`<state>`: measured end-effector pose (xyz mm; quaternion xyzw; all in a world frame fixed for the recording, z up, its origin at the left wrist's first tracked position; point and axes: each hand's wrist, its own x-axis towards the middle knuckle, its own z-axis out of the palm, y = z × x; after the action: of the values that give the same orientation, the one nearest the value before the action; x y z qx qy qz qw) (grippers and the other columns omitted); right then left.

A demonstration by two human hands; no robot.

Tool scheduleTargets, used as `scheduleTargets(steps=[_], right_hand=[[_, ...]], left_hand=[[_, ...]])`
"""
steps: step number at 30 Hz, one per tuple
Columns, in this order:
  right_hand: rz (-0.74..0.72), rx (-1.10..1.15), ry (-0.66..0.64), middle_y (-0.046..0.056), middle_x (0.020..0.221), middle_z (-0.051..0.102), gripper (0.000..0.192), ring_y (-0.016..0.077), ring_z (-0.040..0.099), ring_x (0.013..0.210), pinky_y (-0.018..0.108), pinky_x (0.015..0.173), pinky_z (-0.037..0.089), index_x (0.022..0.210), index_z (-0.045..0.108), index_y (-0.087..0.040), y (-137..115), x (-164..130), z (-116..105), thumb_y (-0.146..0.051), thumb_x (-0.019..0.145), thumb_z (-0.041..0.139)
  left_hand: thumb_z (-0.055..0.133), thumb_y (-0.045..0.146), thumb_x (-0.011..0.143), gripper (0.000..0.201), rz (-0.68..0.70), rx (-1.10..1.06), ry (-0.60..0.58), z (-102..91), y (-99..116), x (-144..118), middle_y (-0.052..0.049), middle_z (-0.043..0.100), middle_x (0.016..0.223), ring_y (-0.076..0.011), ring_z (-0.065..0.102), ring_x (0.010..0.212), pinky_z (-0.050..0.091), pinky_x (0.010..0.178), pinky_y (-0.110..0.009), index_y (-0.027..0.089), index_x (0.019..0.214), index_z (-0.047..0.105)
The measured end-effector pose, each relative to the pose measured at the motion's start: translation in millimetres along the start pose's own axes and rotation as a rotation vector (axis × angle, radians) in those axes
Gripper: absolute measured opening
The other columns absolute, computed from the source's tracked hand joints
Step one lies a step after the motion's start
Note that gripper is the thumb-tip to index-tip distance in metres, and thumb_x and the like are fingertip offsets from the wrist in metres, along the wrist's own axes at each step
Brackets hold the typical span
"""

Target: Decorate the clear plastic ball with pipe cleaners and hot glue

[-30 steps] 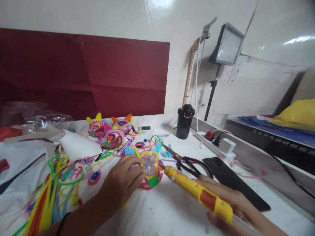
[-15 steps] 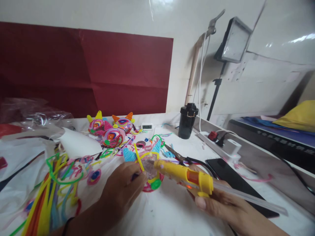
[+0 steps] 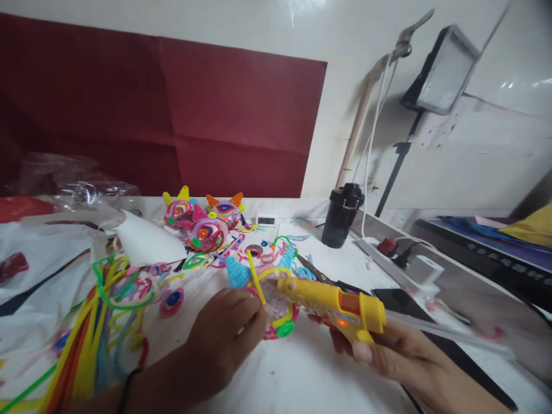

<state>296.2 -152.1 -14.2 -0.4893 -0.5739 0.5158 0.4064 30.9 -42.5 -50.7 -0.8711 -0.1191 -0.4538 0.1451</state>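
Table (image 3: 302, 374): white; pipe-cleaner pile (image 3: 90, 333) at 9 o'clock.
Finished pieces (image 3: 207, 224): three spiral heads at 12 o'clock of the hands, seemingly done.
Glue gun (image 3: 332, 302): right hand (image 3: 388, 356) clenched round it, nozzle touching the piece.
Piece (image 3: 276, 305): table centre, left hand (image 3: 228, 333) fingers pinching yellow strip (image 3: 256, 282); gluing looks midway, strip not yet fixed.

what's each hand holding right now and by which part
The right hand grips the yellow glue gun by its handle, below the body. The left hand pinches a yellow pipe cleaner near its lower end, against the colourful craft piece.
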Motion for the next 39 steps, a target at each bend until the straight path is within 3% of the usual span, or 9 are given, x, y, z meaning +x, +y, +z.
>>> scheduleTargets(steps=[7,10,14,18,29,35,39], right_hand=[[0.061,-0.222,0.031,0.01,0.12,0.071,0.052,0.0377,0.061,0.12,0.056,0.105,0.044,0.126,0.07,-0.032,7.5,-14.9,-16.0,-0.062,0.084,0.061],[0.031,-0.327,0.094,0.011,0.116,0.072,0.05,0.0382,0.063,0.116,0.057,0.104,0.045,0.124,0.071,-0.032,13.9,-21.9,-23.2,-0.062,0.084,0.06],[0.049,-0.25,0.084,0.01,0.112,0.073,0.048,0.0361,0.066,0.11,0.051,0.098,0.052,0.122,0.072,-0.031,16.4,-23.9,-23.0,-0.06,0.086,0.059],[0.047,-0.153,0.095,0.01,0.106,0.075,0.04,0.0347,0.067,0.107,0.05,0.096,0.054,0.112,0.076,-0.03,13.1,-19.0,-16.5,-0.057,0.085,0.063],[0.107,-0.025,0.068,0.008,0.103,0.071,0.046,0.0276,0.063,0.1,0.043,0.099,0.05,0.119,0.073,-0.027,-17.0,-5.4,-1.8,-0.055,0.083,0.068],[0.042,-0.071,0.045,0.004,0.083,0.064,0.031,0.0209,0.056,0.081,0.035,0.085,0.053,0.091,0.076,-0.024,-11.7,1.5,-5.1,-0.054,0.084,0.067],[0.037,-0.111,0.031,0.002,0.079,0.06,0.03,0.0177,0.051,0.074,0.033,0.082,0.052,0.089,0.075,-0.024,-14.6,4.0,-4.1,-0.053,0.085,0.067]], left_hand=[[0.056,-0.001,0.087,0.022,0.139,-0.011,-0.034,-3.8,4.1,0.4,-0.011,0.07,0.094,-0.0222,0.065,0.094,0.059,0.088,-0.038,0.008,0.105,0.067],[0.061,0.0,0.086,0.021,0.115,0.004,-0.023,-0.4,2.8,-0.4,-0.009,0.07,0.092,-0.0207,0.065,0.092,0.06,0.085,-0.037,0.01,0.104,0.066],[0.061,0.003,0.088,0.021,0.038,-0.049,-0.012,5.9,-2.6,-6.2,-0.006,0.068,0.091,-0.0175,0.064,0.088,0.058,0.08,-0.031,0.015,0.104,0.065],[0.059,0.005,0.09,0.022,-0.005,-0.082,0.001,8.0,-6.8,-8.6,-0.009,0.064,0.107,-0.0195,0.061,0.103,0.055,0.093,-0.035,0.017,0.109,0.063],[0.061,0.004,0.091,0.02,0.024,-0.109,-0.001,11.2,-7.2,-10.4,-0.008,0.062,0.104,-0.0187,0.059,0.104,0.055,0.091,-0.033,0.013,0.108,0.064],[0.06,0.003,0.091,0.018,0.053,-0.077,-0.005,11.6,-7.0,-11.9,-0.007,0.063,0.103,-0.0183,0.058,0.104,0.058,0.088,-0.032,0.011,0.106,0.065],[0.062,0.004,0.09,0.017,0.079,-0.05,0.016,15.0,-7.4,-13.1,-0.006,0.064,0.1,-0.0178,0.06,0.102,0.058,0.089,-0.032,0.012,0.104,0.066]])
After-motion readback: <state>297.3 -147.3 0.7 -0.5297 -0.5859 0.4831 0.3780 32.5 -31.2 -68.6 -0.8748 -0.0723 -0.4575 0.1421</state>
